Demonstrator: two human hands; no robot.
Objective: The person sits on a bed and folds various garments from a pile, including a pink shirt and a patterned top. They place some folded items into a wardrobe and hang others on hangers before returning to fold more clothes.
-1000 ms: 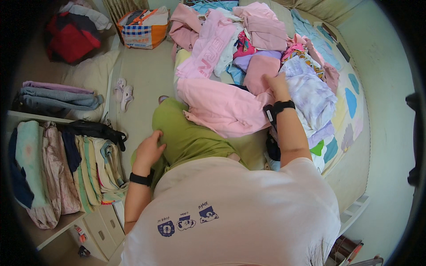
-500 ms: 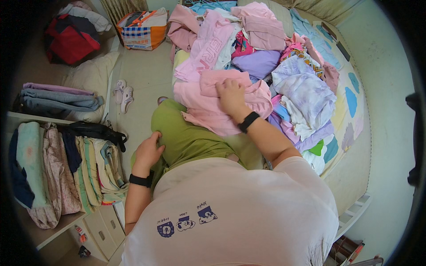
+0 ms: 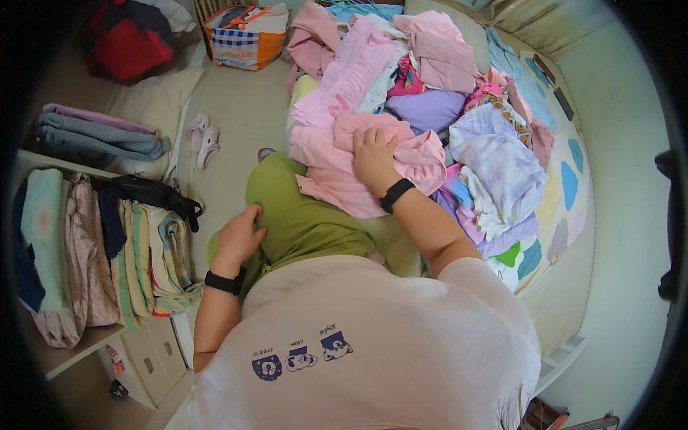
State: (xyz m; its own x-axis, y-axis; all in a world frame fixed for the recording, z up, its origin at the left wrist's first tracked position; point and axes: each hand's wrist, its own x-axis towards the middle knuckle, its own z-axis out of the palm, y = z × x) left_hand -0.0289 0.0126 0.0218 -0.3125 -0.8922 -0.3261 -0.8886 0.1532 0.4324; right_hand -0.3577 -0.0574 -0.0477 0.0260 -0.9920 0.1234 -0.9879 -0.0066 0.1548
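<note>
Beside bed edge [image 3: 566,287], bare floor [image 3: 244,115]

White short-sleeved T-shirt [image 3: 373,351] with small blue prints, black wristbands [image 3: 396,194], green trousers [image 3: 301,215]

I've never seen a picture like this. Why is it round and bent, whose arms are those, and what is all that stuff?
No machine here: a person wears a wide fisheye camera on the head, looking down, so edges bend. The arms are their own. The right hand presses into a pink garment atop a pile of clothes on a bed. The left hand rests on a green garment, holding nothing. At left, folded clothes lie on a shelf; slippers and a checked bag sit on the floor.
</note>
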